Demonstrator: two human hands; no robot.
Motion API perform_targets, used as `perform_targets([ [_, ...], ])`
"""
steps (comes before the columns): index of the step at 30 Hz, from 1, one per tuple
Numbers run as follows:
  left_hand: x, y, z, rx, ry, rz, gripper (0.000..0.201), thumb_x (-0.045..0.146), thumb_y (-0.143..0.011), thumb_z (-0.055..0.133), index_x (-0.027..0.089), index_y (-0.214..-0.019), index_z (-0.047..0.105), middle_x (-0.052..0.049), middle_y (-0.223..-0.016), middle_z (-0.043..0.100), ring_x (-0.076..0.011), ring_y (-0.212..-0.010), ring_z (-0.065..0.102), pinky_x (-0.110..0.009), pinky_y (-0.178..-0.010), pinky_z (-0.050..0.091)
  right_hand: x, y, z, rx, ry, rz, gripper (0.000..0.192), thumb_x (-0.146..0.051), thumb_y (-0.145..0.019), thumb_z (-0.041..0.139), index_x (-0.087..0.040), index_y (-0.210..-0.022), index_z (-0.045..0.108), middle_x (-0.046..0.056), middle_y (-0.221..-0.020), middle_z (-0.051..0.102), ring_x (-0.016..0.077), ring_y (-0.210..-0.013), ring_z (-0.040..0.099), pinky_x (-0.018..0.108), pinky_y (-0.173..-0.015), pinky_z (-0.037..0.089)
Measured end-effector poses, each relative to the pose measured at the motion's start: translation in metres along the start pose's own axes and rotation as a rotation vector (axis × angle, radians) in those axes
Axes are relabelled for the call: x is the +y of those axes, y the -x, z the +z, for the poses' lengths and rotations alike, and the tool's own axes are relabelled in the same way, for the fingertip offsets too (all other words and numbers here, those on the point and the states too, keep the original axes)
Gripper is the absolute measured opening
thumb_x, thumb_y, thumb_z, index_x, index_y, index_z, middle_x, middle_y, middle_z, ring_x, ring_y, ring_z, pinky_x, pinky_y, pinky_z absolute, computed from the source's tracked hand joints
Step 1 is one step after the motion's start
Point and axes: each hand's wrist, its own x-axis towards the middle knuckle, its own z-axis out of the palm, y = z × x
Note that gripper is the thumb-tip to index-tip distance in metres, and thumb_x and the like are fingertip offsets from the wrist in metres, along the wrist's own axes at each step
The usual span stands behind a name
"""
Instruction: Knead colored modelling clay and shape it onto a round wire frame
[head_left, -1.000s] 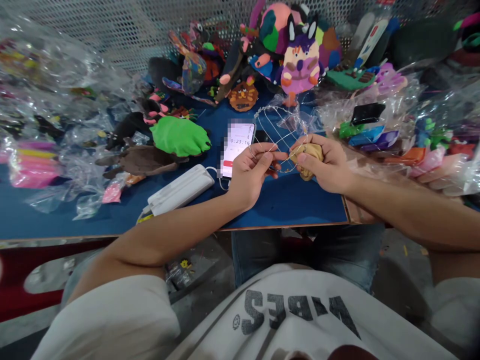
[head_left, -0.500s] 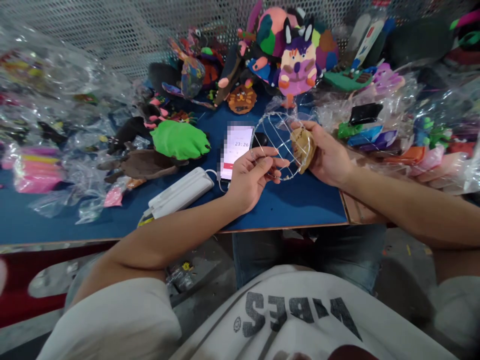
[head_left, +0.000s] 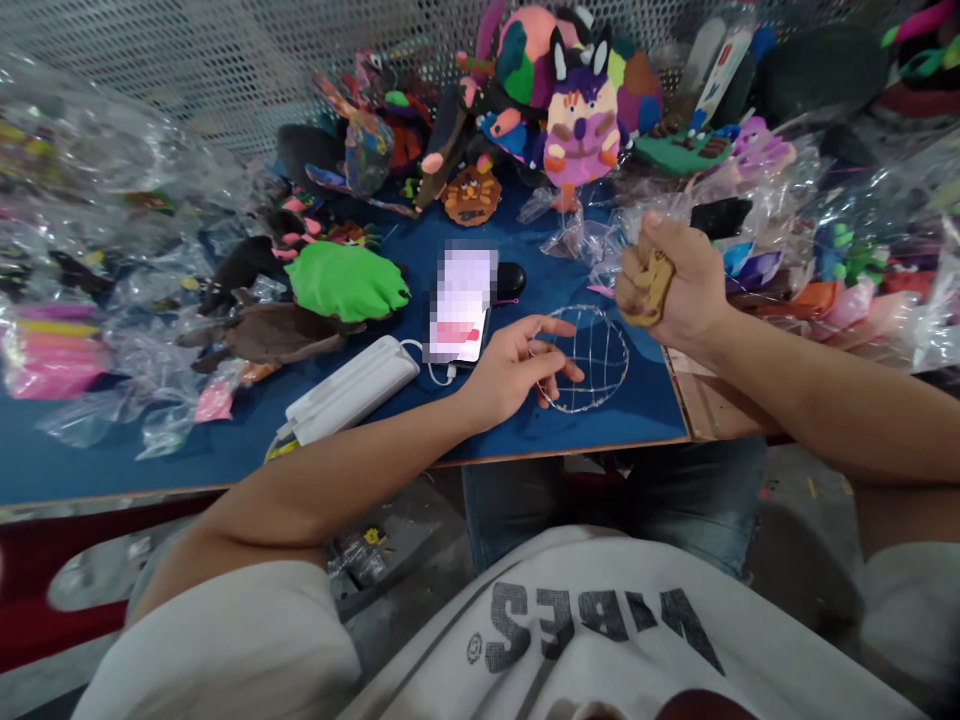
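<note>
My right hand point(head_left: 679, 275) is clenched in a fist around a lump of tan modelling clay point(head_left: 651, 292), which bulges out between the fingers. The hand is raised over the right part of the blue table. A round wire frame point(head_left: 600, 360) with crossing wires appears to lie flat near the table's front edge. Over the frame's left rim, my left hand point(head_left: 529, 368) has its fingers spread and bent, touching or just above the wires. Part of that rim is hidden by the fingers.
A phone point(head_left: 459, 300) on a cable lies beside a white power bank point(head_left: 352, 388). Left of them is a green clay shape point(head_left: 345, 278). Clay animals such as a purple-eared figure point(head_left: 581, 120) and a lion face point(head_left: 472, 195) stand behind. Plastic-wrapped clay point(head_left: 60, 350) crowds both sides.
The wire frame has gone down from a tilted, raised pose to the table. My right hand has moved away from it, up and right, and now squeezes the clay in a fist.
</note>
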Motion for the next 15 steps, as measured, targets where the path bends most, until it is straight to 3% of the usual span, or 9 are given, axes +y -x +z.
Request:
perform_targets([
  [3, -0.001, 0.006, 0.003, 0.005, -0.339, 0.096, 0.047, 0.033, -0.104, 0.068, 0.019, -0.148, 0.059, -0.008, -0.097, 0.083, -0.0138, -0.061, 0.067, -0.03, -0.061, 0.056, -0.015, -0.002, 0.002, -0.027, -0.014, 0.029, 0.042, -0.061, -0.094, 0.073, -0.031, -0.089, 0.046, -0.005, -0.065, 0.041, 0.0142, -0.049, 0.026, 0.037, -0.049, 0.021],
  [5, -0.003, 0.01, 0.005, 0.066, -0.635, 0.234, 0.054, 0.029, -0.103, 0.066, 0.019, -0.156, 0.055, -0.011, -0.113, 0.083, -0.0197, -0.081, 0.071, -0.039, -0.081, 0.061, -0.021, -0.004, 0.001, -0.087, -0.012, 0.032, 0.027, -0.046, -0.094, 0.072, -0.034, -0.111, 0.054, -0.005, -0.082, 0.058, 0.0128, -0.05, 0.029, 0.036, -0.05, 0.026],
  [8, -0.005, 0.011, 0.003, 0.178, -0.913, 0.424, 0.072, 0.027, -0.096, 0.071, 0.017, -0.163, 0.048, -0.021, -0.157, 0.063, -0.0348, -0.13, 0.066, -0.057, -0.116, 0.054, -0.02, -0.008, -0.005, -0.174, 0.027, 0.026, 0.043, -0.042, -0.093, 0.072, -0.035, -0.131, 0.053, 0.0, -0.125, 0.072, 0.0147, -0.07, 0.058, 0.037, -0.063, 0.052],
  [10, -0.007, 0.007, -0.001, 0.244, -0.941, 0.559, 0.078, 0.036, -0.096, 0.075, 0.017, -0.165, 0.045, -0.023, -0.169, 0.048, -0.0415, -0.154, 0.051, -0.064, -0.13, 0.043, -0.017, -0.01, -0.008, -0.178, 0.0, -0.011, 0.051, -0.044, -0.087, 0.08, -0.033, -0.13, 0.053, 0.002, -0.14, 0.07, 0.0212, -0.106, 0.073, 0.042, -0.087, 0.066],
  [12, -0.01, 0.001, -0.004, 0.276, -0.876, 0.698, 0.078, 0.048, -0.097, 0.078, 0.02, -0.164, 0.047, -0.022, -0.17, 0.045, -0.0427, -0.161, 0.044, -0.064, -0.134, 0.038, -0.016, -0.008, -0.005, -0.173, -0.017, -0.094, 0.057, -0.045, -0.082, 0.089, -0.034, -0.127, 0.057, 0.001, -0.148, 0.068, 0.0264, -0.135, 0.069, 0.046, -0.103, 0.067],
  [15, -0.013, -0.011, -0.001, 0.168, -0.572, 0.814, 0.082, 0.062, -0.098, 0.077, 0.029, -0.166, 0.044, -0.018, -0.174, 0.043, -0.038, -0.156, 0.055, -0.056, -0.126, 0.052, -0.019, 0.008, 0.017, -0.161, 0.07, -0.323, 0.054, -0.057, -0.082, 0.092, -0.036, -0.121, 0.061, 0.0, -0.16, 0.061, 0.031, -0.147, 0.064, 0.05, -0.109, 0.068],
])
